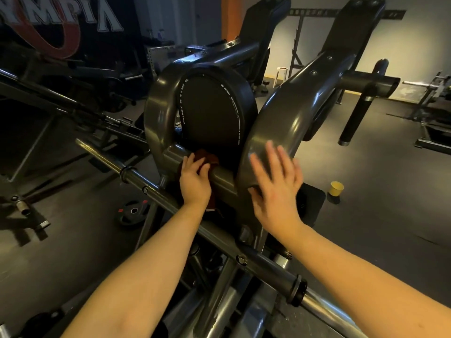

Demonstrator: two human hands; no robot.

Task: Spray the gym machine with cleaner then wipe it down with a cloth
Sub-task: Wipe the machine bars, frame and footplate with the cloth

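Round pad (pixel 210 111) wedged between frame arms (pixel 288 113); right floor (pixel 378 167) seemingly open.

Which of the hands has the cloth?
The left hand, gripping the dark red cloth on the grey crossbar; the right hand is open, empty.

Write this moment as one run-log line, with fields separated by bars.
phase: wiping | left hand: grips red cloth on crossbar | right hand: open, at curved frame arm

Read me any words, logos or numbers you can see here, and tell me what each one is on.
"YMPIA", its start cut off by the picture's edge: on the dark wall banner.
White print along the edge of the black pad: too blurred to read.
Nothing else is legible.
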